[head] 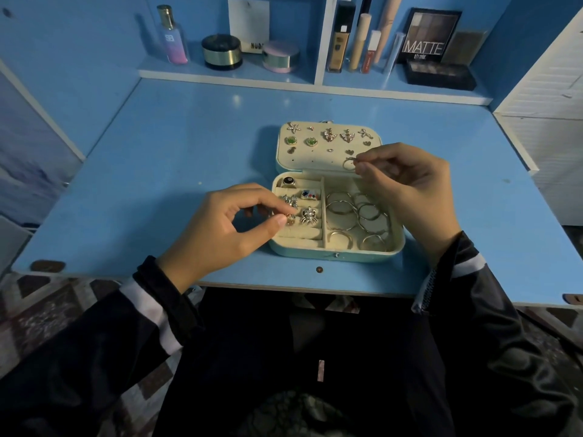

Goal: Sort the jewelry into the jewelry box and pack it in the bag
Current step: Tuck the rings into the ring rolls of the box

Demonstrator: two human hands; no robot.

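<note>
Press the small gold ring (290, 218) pinched in your left fingers (279, 221) squarely between the pale-blue jewelry box's (362, 255) cream rolls (299, 234), right fingers (362, 168) holding the thin hoop (348, 163) clear.

The small gold piece (289, 218) pinched in the left hand (233, 222) is mostly buried under the fingers (277, 221), so no telling its shape. The right hand (407, 187) pinches a thin ring (348, 164) that's too fine to show any detail, and that hand blocks the far right corner of the jewelry box (334, 255). The tiny studs (330, 150) on the lid (303, 159) are too small to make out. Tall tubes (392, 11) on the shelf (227, 75) get chopped by the top edge, and the dark patterned thing (293, 411) in the lap runs off the bottom, might be a bag, can't say.
</note>
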